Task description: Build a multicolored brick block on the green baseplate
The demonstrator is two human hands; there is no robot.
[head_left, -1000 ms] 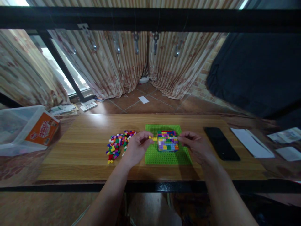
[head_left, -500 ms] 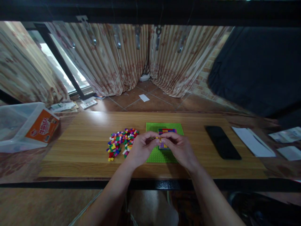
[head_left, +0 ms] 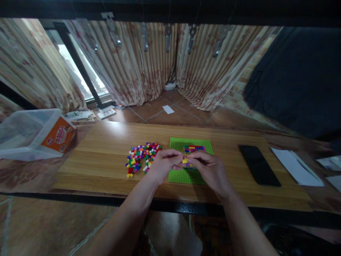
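Over a green studded baseplate (head_left: pixel 176 176), both my hands meet fingertip to fingertip. A yellow toy brick (head_left: pixel 184 161) shows between them. My right hand (head_left: pixel 209 169) pinches this brick with thumb and forefinger. My left hand (head_left: pixel 166 163) is closed against its other side, its thumb and forefinger pressed together; exactly what its fingertips grip is partly hidden. Below the hands, a block of multicoloured bricks (head_left: pixel 195 147) stands on the baseplate, its near part covered by my fingers. To the left lies a heap of loose coloured bricks (head_left: pixel 138 153).
A black phone-like slab (head_left: pixel 259 165) and white papers (head_left: pixel 295 167) lie at the right. On the left stands a clear plastic bin (head_left: pixel 29 133) with an orange label. The wooden board (head_left: pixel 106 160) ends at a dark front edge. Curtains hang behind.
The view has shifted, so most things sit a little further right. Between my fingertips the yellow brick now shows more plainly. Both hands stay together over the baseplate.
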